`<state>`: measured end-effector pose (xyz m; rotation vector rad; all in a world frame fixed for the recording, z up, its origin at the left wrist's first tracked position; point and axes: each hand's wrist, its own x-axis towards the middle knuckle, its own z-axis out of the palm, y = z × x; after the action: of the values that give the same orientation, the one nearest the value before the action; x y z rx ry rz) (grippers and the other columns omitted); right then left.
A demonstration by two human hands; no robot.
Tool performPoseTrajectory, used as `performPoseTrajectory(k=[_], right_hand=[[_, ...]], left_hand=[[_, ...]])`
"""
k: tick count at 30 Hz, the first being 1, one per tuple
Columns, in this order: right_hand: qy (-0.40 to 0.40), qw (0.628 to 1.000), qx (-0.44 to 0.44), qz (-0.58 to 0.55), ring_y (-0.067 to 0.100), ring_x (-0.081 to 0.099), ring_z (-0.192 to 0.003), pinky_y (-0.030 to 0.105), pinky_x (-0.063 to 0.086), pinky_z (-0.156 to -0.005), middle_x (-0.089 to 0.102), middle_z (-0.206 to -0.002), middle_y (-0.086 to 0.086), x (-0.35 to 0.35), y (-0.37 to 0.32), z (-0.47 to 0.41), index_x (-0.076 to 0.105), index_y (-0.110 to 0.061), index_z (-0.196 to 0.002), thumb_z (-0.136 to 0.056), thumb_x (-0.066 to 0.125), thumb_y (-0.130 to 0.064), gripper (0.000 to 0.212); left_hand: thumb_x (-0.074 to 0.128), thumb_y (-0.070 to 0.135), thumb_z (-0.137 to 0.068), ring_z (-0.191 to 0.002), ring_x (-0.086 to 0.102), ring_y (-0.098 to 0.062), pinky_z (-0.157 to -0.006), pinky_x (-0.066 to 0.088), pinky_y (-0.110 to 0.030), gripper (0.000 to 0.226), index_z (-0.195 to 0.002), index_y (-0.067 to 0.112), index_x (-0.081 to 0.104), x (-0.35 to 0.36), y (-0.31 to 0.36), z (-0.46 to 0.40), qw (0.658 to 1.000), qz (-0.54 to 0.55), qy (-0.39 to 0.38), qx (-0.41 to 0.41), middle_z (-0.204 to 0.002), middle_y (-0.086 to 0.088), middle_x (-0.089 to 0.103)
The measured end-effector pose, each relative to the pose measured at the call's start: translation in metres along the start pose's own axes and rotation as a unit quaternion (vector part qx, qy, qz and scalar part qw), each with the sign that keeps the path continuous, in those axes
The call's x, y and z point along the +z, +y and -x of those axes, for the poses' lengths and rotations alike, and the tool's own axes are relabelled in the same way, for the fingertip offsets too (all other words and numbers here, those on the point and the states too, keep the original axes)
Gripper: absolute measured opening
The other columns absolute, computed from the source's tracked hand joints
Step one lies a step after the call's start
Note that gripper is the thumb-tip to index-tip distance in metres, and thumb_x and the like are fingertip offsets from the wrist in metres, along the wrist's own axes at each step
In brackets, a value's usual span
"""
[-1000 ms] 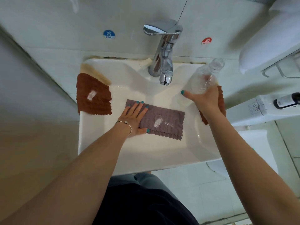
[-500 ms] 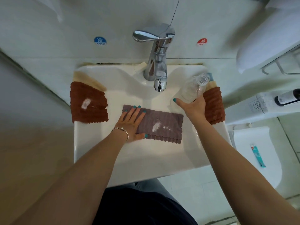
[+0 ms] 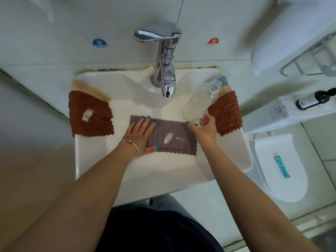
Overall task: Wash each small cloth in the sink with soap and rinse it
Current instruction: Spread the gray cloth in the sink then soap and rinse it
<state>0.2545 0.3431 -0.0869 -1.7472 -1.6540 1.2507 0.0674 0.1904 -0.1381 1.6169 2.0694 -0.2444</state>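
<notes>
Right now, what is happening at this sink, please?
A person is washing small cloths at a white ceramic sink. The left hand presses flat on a grey-purple ribbed cloth lying in the basin, with white soap on it. The right hand is at the base of a clear plastic bottle leaning on the right rim. No water runs from the chrome tap. Rust-brown cloths hang on both rims.

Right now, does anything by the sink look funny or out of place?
Yes. The clear plastic bottle has no cap and leans tilted against the brown cloth on the sink's right rim, so it might tip. A toothpaste tube lies on the toilet lid.
</notes>
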Motion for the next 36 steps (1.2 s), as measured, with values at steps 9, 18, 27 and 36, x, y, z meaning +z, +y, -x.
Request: performPoseTrajectory(k=[9,18,27,36], right_hand=[[-0.07,0.995,-0.065,-0.028,0.008,0.057,-0.106,0.021,0.048,-0.09,0.06,-0.114,-0.005,-0.011,-0.011,0.061,0.056,-0.016,-0.119,-0.072,0.086,-0.022,0.056],[-0.091,0.957,-0.259,-0.097,0.01,0.062,-0.099,0.022,0.054,-0.079,0.064,-0.107,-0.006,-0.019,-0.145,0.062,0.057,-0.022,-0.111,-0.07,0.087,-0.019,0.05],[-0.178,0.847,-0.471,0.17,0.003,0.058,-0.094,0.027,0.045,-0.09,0.064,-0.089,-0.025,0.021,-0.269,0.038,0.068,-0.043,-0.083,-0.056,0.084,-0.033,0.033],[-0.27,0.863,-0.392,0.172,0.003,0.058,-0.066,0.037,0.053,-0.084,0.064,-0.064,-0.021,0.036,-0.279,0.028,0.066,-0.044,-0.062,-0.039,0.077,-0.051,0.026]], left_hand=[[0.034,0.073,-0.088,-0.144,-0.028,-0.018,-0.117,-0.014,-0.038,0.097,-0.148,0.026,-0.026,-0.002,0.004,0.003,1.0,-0.003,0.001,-0.015,-0.157,0.001,-0.031],[0.033,0.069,-0.091,-0.145,-0.027,-0.022,-0.118,-0.01,-0.041,0.093,-0.15,0.023,-0.024,0.001,0.013,0.012,0.999,0.013,-0.008,-0.038,-0.156,-0.002,-0.032],[0.035,0.071,-0.09,-0.144,-0.028,-0.019,-0.118,-0.012,-0.04,0.096,-0.15,0.024,-0.024,0.006,0.013,0.021,0.998,0.049,0.008,-0.039,-0.157,-0.001,-0.032],[0.036,0.07,-0.089,-0.144,-0.029,-0.019,-0.118,-0.012,-0.04,0.096,-0.15,0.025,-0.024,0.009,0.01,0.021,0.998,0.056,0.01,-0.032,-0.157,0.0,-0.032]])
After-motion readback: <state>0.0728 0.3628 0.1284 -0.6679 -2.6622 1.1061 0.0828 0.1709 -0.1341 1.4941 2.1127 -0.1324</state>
